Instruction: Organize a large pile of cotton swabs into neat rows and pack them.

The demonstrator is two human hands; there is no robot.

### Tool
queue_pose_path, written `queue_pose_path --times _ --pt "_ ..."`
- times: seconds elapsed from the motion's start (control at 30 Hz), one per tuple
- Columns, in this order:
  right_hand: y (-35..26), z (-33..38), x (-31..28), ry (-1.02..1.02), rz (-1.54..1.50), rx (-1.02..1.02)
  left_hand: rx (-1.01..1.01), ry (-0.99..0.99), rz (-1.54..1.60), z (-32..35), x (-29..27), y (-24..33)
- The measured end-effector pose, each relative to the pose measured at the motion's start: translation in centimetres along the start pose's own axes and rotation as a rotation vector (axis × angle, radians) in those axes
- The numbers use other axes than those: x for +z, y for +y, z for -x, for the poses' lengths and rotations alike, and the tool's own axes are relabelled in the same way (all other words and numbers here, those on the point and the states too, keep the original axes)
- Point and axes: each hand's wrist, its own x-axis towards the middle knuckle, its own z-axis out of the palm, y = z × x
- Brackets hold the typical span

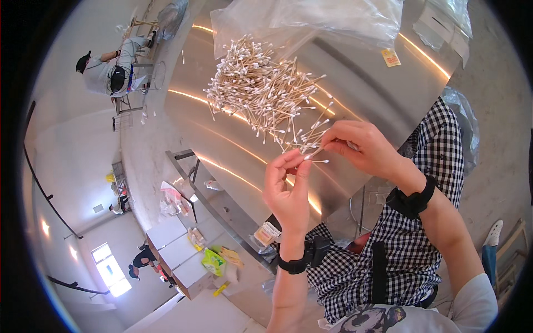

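A big heap of cotton swabs with pale wooden sticks and white tips lies on the shiny metal table. At its near edge, several loose swabs fan out toward my hands. My left hand is closed, thumb and fingertips pinched on a cotton swab. Close beside it, my right hand pinches a cotton swab too, its fingertips almost meeting those of the left. One white-tipped swab pokes out between the two hands. How many sticks each hand holds is hidden by the fingers.
Clear plastic bags cover the table's far edge, with a small yellow-and-white label there. A pack of swabs sits below the near left edge. Another table stands to the left. Other people sit or work farther off at the left.
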Motion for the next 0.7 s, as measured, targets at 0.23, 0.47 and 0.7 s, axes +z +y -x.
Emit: queue_pose_path --times 0.23,0.47,0.7 --pt "-0.8 0.1 -0.5 -0.109 -0.235 0.157 -0.042 -0.033 0.058 0.4 0.5 0.1" --pt "0.8 -0.4 -0.2 0.134 -0.384 0.276 0.049 -0.472 -0.420 10.9 0.9 -3.9" --pt "1.2 -0.3 -1.8 0.155 0.076 0.101 -0.111 -0.707 -0.740 16.0 -2.8 -5.5"
